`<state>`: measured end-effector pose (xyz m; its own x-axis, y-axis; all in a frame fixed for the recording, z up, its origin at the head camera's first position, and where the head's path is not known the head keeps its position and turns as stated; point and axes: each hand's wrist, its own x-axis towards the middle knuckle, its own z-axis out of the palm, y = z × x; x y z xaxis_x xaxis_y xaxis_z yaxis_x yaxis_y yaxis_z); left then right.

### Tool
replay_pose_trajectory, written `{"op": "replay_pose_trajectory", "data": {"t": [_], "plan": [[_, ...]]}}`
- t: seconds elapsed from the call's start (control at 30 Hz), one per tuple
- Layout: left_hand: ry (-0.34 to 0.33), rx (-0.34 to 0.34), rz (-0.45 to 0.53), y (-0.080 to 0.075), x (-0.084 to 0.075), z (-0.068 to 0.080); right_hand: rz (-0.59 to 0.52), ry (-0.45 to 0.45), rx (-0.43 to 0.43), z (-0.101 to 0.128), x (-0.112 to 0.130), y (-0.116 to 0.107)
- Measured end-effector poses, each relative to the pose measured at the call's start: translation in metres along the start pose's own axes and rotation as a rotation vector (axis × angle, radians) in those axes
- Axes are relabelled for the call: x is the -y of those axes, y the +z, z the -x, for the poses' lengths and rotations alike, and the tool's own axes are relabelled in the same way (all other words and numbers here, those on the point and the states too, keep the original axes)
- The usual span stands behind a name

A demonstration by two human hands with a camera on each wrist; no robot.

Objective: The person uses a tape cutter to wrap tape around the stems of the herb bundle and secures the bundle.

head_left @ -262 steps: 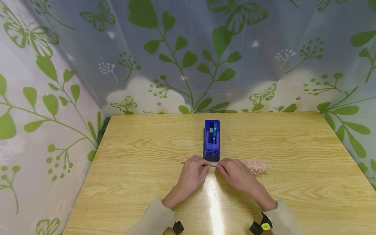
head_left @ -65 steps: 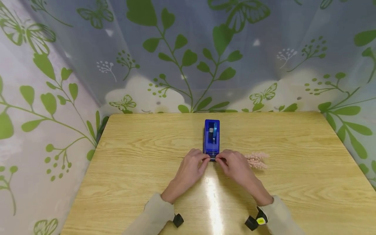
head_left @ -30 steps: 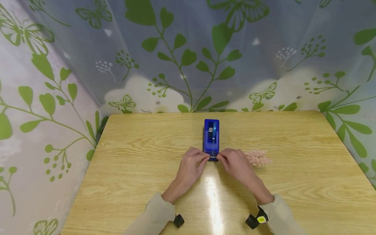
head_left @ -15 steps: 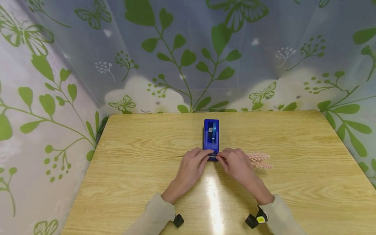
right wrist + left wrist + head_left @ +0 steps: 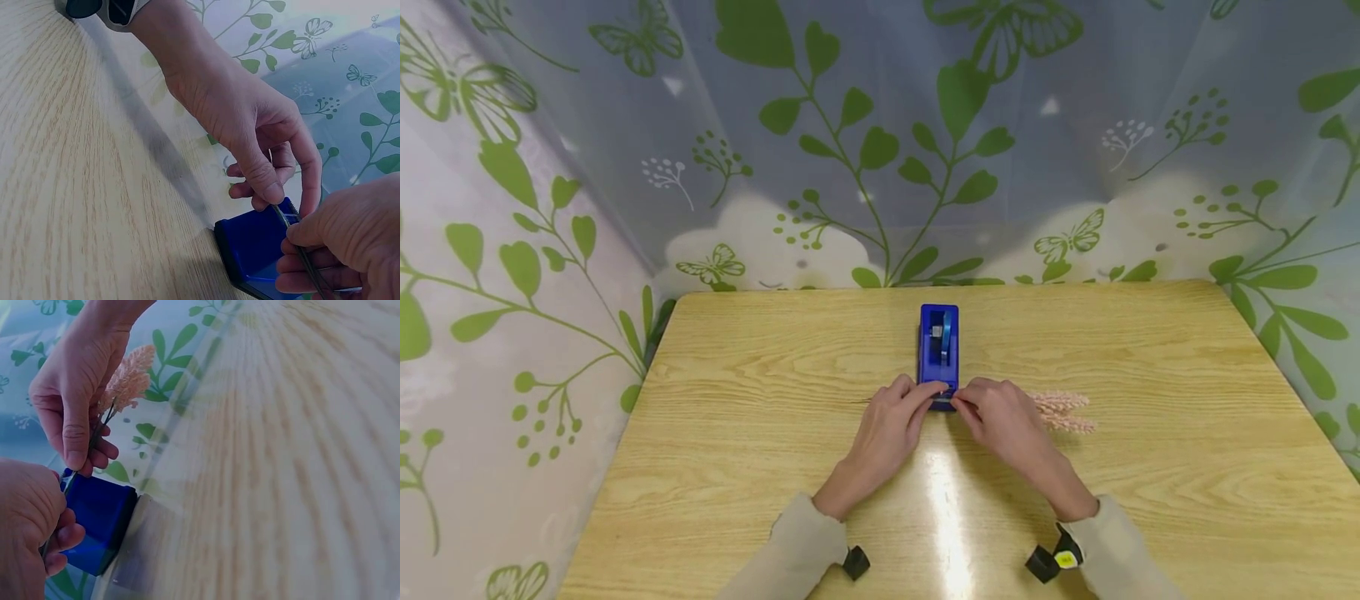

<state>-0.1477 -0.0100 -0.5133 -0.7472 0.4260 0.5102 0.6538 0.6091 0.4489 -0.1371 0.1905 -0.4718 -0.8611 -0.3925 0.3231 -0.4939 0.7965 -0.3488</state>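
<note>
A blue tape dispenser [image 5: 938, 346] stands at the table's middle, its cutter end toward me. Both hands meet at that end. My left hand [image 5: 919, 403] and my right hand [image 5: 973, 408] each pinch the thin stem [image 5: 294, 237] of a pink dried flower sprig [image 5: 1063, 411], holding it across the dispenser's front. The fluffy pink head [image 5: 128, 378] sticks out past the right hand [image 5: 75, 412]. In the right wrist view the left hand's [image 5: 262, 156] thumb and forefinger pinch the stem just over the blue dispenser [image 5: 256, 250]. Any tape at the cutter is too small to tell.
The wooden table [image 5: 775, 467] is enclosed by leaf-and-butterfly patterned curtains [image 5: 880, 150] at the back and both sides. Glare from a lamp [image 5: 947, 517] lies on the tabletop between my forearms. Wrist cameras [image 5: 854, 563] sit at both cuffs.
Both hands have crept forward until their fingertips sit at the dispenser's cutter end, the stem still held between them. The pink head has shifted slightly with the right hand.
</note>
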Motion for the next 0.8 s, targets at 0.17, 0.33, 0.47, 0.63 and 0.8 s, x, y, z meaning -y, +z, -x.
{"op": "replay_pose_trajectory", "data": {"t": [0.17, 0.33, 0.47, 0.63, 0.8], "plan": [[-0.015, 0.017, 0.011, -0.0006, -0.0001, -0.0006, 0.009, -0.010, -0.007, -0.0005, -0.0003, -0.0005], [-0.029, 0.038, 0.040, -0.0015, 0.0001, -0.0010, 0.025, -0.016, -0.009, -0.0004, -0.0008, -0.0005], [-0.029, 0.027, 0.055, -0.0019, -0.0005, -0.0008, 0.019, -0.009, 0.000, -0.0003, -0.0008, 0.0004], [-0.039, 0.029, 0.072, -0.0023, -0.0009, -0.0004, 0.014, -0.015, 0.008, -0.0006, -0.0007, 0.0004], [-0.060, 0.038, 0.094, -0.0019, -0.0003, 0.0003, 0.013, -0.017, 0.001, -0.0002, -0.0009, 0.0020]]}}
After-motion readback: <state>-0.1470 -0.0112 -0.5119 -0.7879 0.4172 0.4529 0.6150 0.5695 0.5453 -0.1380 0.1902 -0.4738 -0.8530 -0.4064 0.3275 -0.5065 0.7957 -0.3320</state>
